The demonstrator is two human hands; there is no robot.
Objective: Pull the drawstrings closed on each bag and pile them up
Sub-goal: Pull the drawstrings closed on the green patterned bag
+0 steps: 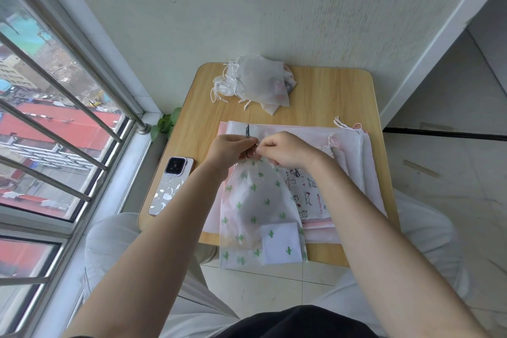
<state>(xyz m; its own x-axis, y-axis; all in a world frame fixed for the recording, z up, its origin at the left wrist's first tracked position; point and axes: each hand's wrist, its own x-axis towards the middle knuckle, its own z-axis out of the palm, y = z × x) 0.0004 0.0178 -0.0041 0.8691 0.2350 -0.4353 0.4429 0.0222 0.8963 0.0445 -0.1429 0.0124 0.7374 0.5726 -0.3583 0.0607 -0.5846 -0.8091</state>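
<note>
Cactus-print drawstring bag (258, 200) lying on the wooden table (323, 96), long axis running from gathered neck at the far end to flat bottom overhanging the table's near edge. Neck bunched directly under both hands, so the bag body extends toward the person from the fingers. Left hand (227, 149) curled at the neck's left side, fingers pinched on a dark cord (248, 132) and the gathered rim; right hand (285, 149) curled at the neck's right side, fingertips pinched together on the rim or cord, exact hold too small to tell. Both hands equally near the neck, almost touching each other. Likely next step: drawing the cords apart sideways, across the long axis, to cinch the mouth. Bag material: thin, translucent frosted film, smooth, lightly creased, printed with small green cacti; a white folded insert (279, 244) visible through the near end. Beneath it on the table, a flat stack of larger bags (356, 173), white and pink, one printed with cartoon cats (304, 195). At the table's far edge, a pile of closed white bags (255, 82) with white cords trailing. At the table's left edge, a phone (171, 186) lying face down, well clear of the bag.
</note>
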